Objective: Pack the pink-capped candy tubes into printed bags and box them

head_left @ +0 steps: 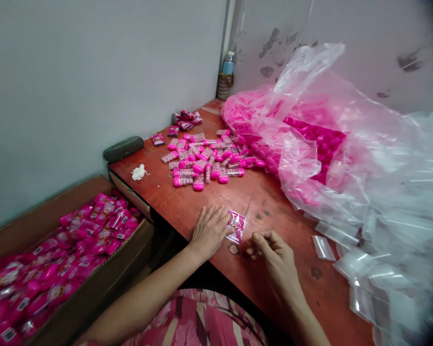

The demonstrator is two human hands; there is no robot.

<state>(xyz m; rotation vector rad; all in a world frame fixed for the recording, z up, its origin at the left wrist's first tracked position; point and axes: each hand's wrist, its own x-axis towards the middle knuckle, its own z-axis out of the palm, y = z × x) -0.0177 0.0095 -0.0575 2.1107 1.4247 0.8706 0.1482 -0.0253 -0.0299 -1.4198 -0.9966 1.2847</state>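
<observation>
A pink printed label sheet (237, 227) lies on the red-brown table (202, 218) in front of me. My left hand (210, 232) rests flat with fingers spread, its fingertips at the sheet's left edge. Just right of the sheet is my right hand (272, 250), its thumb and fingers pressed together; whatever is between them is too small to make out. Beyond both hands sits a pile of clear containers with pink caps (198, 166), filled with small round pieces. Clear plastic sleeves (324, 248) lie to the right of my right hand.
A large plastic bag of pink parts (321, 139) covers the back right. At left, a cardboard box (130, 250) holds many wrapped pink containers. A dark case (123, 149), white crumpled scrap (139, 172), more labels (187, 119) and a bottle (228, 64) stand farther back.
</observation>
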